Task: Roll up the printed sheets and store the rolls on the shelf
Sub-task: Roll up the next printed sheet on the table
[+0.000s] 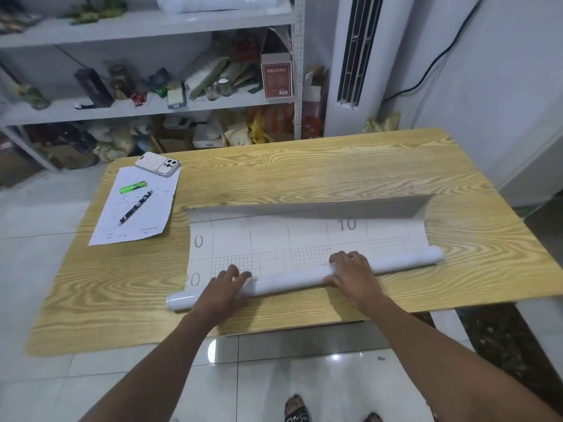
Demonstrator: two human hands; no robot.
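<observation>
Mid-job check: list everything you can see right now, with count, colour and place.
printed sheet: one, white with grey grid, on table, near edge rolled
table: one, light wood, centre
paper: one, white, table's left side
phone: one, white case, paper's far edge
lighter: one, green, on paper
pen: one, dark, on paper
shelf: one, white, cluttered, behind table
box: one, red-brown, on shelf
hands: two, left hand and right hand on the rolled part

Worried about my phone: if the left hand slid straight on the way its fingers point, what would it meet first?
The left hand on the roll points across the flat sheet; it would likely first meet the sheet's curled-up far edge. The phone lies well left of that line.
</observation>
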